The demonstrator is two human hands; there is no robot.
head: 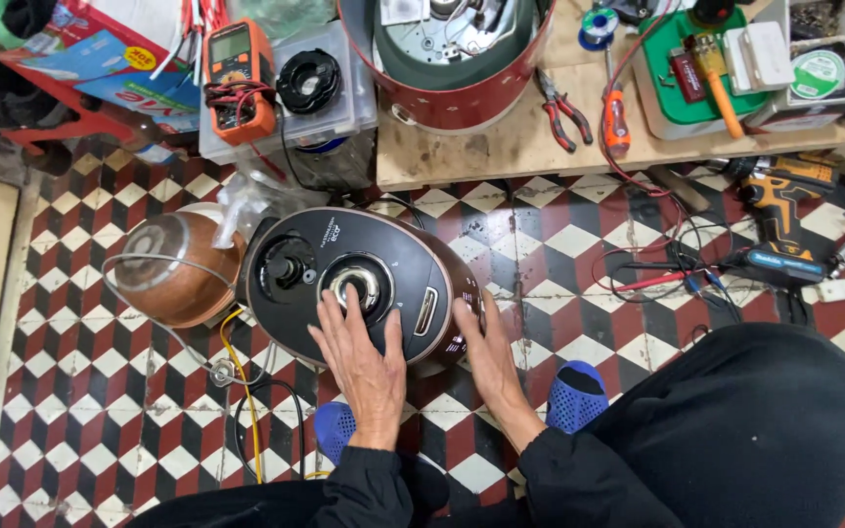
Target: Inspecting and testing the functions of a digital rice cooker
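A dark rice cooker [383, 256] with a bronze rim stands on the tiled floor in front of me. My left hand [362, 367] lies flat on its lid, fingers spread, fingertips by the round silver steam vent [357, 282]. My right hand [486, 352] rests open against the cooker's right side near its control panel. Neither hand grips anything. My blue slippers [576, 394] show below the cooker.
A copper-coloured inner pot [173, 269] sits left of the cooker, with white and yellow cords looping by it. A low wooden bench [520, 147] behind holds an opened red cooker body [452, 68], pliers, a screwdriver and trays. An orange multimeter [239, 78] and a cordless drill [779, 220] lie nearby.
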